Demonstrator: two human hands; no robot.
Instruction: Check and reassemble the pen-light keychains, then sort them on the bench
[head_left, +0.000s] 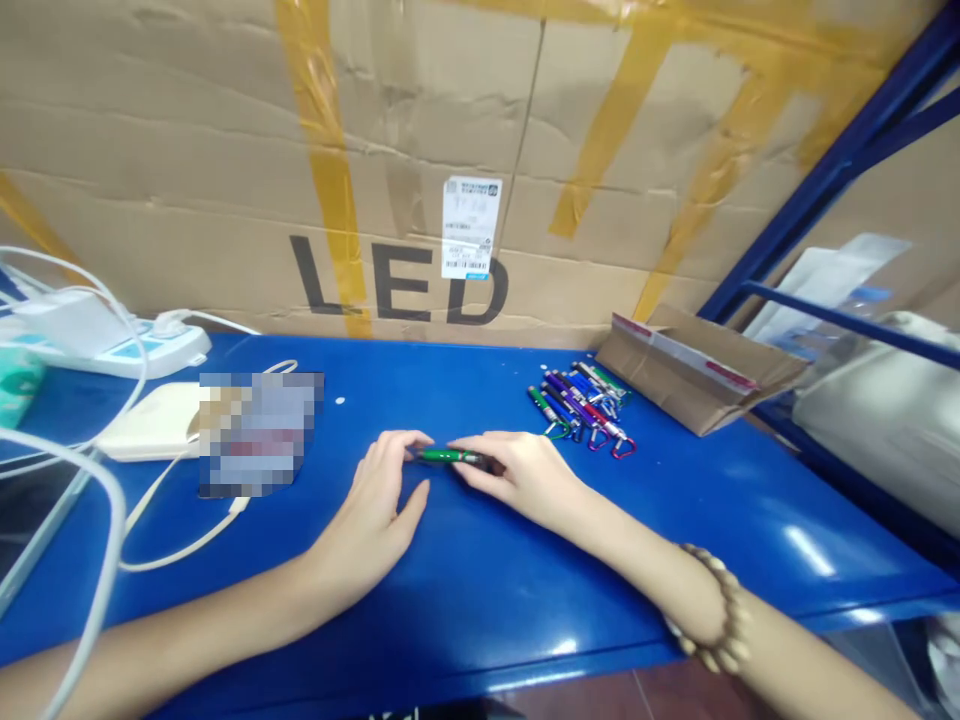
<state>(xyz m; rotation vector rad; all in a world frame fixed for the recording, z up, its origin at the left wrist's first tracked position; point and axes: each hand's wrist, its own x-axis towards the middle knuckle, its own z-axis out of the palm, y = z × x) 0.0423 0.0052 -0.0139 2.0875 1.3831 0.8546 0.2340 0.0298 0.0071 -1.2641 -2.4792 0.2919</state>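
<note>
A small green pen-shaped keychain light (448, 456) lies level just above the blue table top (465, 590), held at both ends. My left hand (382, 495) pinches its left end with the fingertips, thumb stretched out below. My right hand (517, 472) grips its right end, fingers curled over it; a beaded bracelet (712, 610) is on that wrist. Just beyond my right hand lies a pile of several similar lights (581, 405) in green, purple, blue and red, with carabiner clips.
A flattened brown paper package (694, 375) lies behind the pile at the right. A white power strip (112, 345), a white charger block (154, 420) and white cables (90, 520) occupy the left. A large cardboard box marked LED (405, 150) walls the back. A blue shelf frame (840, 170) stands at the right.
</note>
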